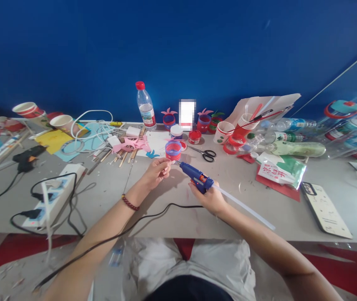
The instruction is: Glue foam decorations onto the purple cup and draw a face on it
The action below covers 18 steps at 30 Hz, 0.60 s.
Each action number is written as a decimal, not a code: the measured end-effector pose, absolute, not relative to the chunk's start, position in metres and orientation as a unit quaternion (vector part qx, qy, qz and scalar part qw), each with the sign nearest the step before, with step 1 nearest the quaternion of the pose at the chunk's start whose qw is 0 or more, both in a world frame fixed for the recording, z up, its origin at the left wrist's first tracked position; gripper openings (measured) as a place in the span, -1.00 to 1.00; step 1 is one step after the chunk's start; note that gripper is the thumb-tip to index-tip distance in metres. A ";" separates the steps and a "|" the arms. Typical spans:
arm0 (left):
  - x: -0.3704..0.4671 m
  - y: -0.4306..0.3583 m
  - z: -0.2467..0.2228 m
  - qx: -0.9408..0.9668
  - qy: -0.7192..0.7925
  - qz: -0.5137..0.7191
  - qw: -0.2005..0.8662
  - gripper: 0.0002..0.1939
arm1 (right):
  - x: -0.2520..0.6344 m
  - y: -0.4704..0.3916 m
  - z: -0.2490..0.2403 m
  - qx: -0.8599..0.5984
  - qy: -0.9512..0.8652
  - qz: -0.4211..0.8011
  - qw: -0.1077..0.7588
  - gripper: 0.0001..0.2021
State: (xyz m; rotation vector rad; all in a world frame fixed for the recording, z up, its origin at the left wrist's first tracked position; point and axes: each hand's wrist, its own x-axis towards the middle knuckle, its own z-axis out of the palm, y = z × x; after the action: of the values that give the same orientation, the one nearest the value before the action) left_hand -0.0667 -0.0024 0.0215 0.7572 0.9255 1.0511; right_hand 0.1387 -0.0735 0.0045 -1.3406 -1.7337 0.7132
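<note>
One blue glue gun (191, 170) is over the surface (165, 223), the fingers of the right hand (211, 200) wrapped around its grip, seemingly to steer the nozzle (178, 162) toward one small pale piece (173, 161) pinched narrowly by the left hand (156, 173). Just beyond stands one red-and-blue cup (173, 151); farther back, three leaf-topped cups (203, 125) stand near the wall (178, 50).

Wall (178, 50) deep blue, desk (172, 221) plain grey. Glue gun (195, 173) blue, orange bit inside; glue stick (244, 205) milky white. Cup (173, 149) by nozzle red and bluish-purple. Bottle cap (140, 85) bright red, bracelet (130, 203) kinda maroon. Phone (327, 211) cream, black squiggly marks.
</note>
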 end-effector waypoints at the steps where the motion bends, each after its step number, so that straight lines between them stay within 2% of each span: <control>1: -0.067 -0.002 0.021 0.340 0.415 0.469 0.702 -0.69 | 0.139 -0.074 0.004 -0.531 -0.688 0.284 0.405 -0.81; 18: -0.067 -0.006 0.024 0.343 0.398 0.467 0.711 -0.67 | 0.139 -0.073 0.002 -0.532 -0.687 0.285 0.404 -0.82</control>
State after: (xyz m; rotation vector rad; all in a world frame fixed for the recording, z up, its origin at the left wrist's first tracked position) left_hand -0.0669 -0.0059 0.0239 0.7611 0.8824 1.0349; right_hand 0.1389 -0.0725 0.0023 -1.3443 -1.7350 0.7198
